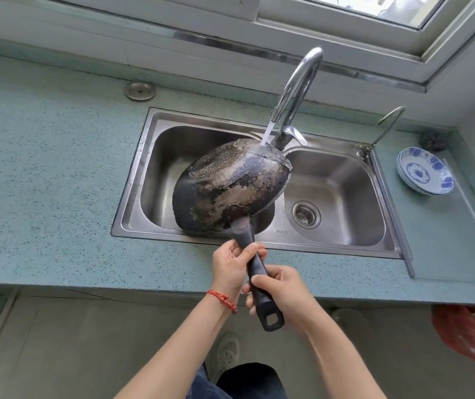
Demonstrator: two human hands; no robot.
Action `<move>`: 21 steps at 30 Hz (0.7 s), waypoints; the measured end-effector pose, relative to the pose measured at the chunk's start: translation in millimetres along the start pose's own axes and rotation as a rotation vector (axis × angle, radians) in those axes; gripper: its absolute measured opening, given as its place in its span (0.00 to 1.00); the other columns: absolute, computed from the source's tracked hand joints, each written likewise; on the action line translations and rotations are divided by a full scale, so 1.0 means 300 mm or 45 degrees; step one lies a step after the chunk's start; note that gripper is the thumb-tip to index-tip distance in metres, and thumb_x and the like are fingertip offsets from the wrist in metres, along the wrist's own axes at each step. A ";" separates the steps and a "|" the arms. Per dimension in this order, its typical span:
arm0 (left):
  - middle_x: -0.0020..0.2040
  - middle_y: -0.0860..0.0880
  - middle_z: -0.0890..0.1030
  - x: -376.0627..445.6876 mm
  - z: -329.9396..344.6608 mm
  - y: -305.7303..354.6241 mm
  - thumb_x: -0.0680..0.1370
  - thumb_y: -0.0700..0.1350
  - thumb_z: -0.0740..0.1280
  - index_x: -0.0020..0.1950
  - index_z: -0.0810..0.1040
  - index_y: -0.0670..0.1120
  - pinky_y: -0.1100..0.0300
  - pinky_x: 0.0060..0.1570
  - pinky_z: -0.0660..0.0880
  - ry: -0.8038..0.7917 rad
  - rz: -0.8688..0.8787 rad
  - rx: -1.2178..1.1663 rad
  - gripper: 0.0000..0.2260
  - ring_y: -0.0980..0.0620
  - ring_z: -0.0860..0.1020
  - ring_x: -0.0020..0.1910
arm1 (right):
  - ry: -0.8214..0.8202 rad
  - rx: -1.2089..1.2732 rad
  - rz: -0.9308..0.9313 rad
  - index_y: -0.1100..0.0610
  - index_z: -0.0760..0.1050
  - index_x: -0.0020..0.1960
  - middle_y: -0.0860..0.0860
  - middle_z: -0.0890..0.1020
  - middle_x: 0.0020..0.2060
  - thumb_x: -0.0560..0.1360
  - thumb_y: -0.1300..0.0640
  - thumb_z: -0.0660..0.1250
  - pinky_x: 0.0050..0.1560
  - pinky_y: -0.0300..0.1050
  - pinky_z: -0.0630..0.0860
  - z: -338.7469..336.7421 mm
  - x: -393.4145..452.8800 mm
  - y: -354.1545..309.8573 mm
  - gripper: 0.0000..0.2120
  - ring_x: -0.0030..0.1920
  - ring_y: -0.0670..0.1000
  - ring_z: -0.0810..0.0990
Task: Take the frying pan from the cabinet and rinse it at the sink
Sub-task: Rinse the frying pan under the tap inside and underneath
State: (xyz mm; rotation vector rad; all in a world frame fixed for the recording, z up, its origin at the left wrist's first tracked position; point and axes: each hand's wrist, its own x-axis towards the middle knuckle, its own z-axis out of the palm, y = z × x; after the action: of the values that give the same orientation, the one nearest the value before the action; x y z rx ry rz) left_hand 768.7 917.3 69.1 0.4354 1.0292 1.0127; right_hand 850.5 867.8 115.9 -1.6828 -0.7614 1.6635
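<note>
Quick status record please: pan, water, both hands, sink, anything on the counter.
pan: frying pan tilted, underside up, over the left basin
water: running from faucet onto pan's far edge
left hand: grips handle nearer the pan
right hand: grips handle nearer its end
sink: double basin
counter: blue-patterned plates stacked at right

Blackened, scorched frying pan, turned underside up and tilted over the left basin of the steel sink, black handle pointing away from the sink, water stream striking its far rim.
</note>
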 end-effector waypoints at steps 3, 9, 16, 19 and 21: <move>0.25 0.49 0.82 0.012 0.012 -0.007 0.73 0.31 0.64 0.36 0.74 0.37 0.64 0.30 0.78 0.001 -0.027 -0.026 0.06 0.56 0.80 0.27 | 0.087 -0.009 -0.013 0.62 0.75 0.32 0.60 0.76 0.29 0.73 0.68 0.61 0.24 0.42 0.75 0.013 0.000 -0.002 0.12 0.23 0.50 0.75; 0.27 0.48 0.82 0.009 0.008 -0.022 0.74 0.31 0.63 0.38 0.74 0.37 0.63 0.33 0.79 -0.061 -0.095 -0.077 0.05 0.55 0.80 0.28 | 0.167 -0.075 -0.059 0.64 0.74 0.33 0.56 0.77 0.22 0.73 0.67 0.62 0.25 0.41 0.74 0.014 -0.018 0.027 0.10 0.21 0.51 0.74; 0.27 0.48 0.82 0.025 0.030 -0.012 0.75 0.31 0.61 0.40 0.74 0.37 0.64 0.33 0.78 -0.111 -0.136 -0.117 0.06 0.55 0.81 0.29 | 0.244 -0.105 -0.116 0.65 0.74 0.33 0.60 0.76 0.24 0.72 0.68 0.61 0.23 0.39 0.71 0.003 -0.013 0.014 0.09 0.21 0.54 0.74; 0.28 0.48 0.82 0.031 0.035 -0.013 0.75 0.32 0.61 0.40 0.74 0.37 0.64 0.33 0.79 -0.121 -0.158 -0.133 0.05 0.55 0.81 0.29 | 0.264 -0.117 -0.114 0.64 0.74 0.33 0.60 0.77 0.25 0.72 0.68 0.61 0.23 0.40 0.72 -0.005 -0.002 0.019 0.09 0.21 0.54 0.74; 0.28 0.48 0.82 0.035 0.038 -0.016 0.75 0.32 0.61 0.40 0.75 0.37 0.64 0.34 0.79 -0.122 -0.172 -0.146 0.06 0.54 0.81 0.29 | 0.277 -0.118 -0.119 0.65 0.74 0.33 0.61 0.77 0.26 0.72 0.68 0.61 0.23 0.40 0.72 -0.006 0.002 0.023 0.09 0.22 0.54 0.75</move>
State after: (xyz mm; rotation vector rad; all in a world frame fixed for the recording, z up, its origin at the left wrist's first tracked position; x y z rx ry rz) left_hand 782.3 925.5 66.1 0.3130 0.8974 0.9158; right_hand 852.2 864.1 110.1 -1.8274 -0.8072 1.3734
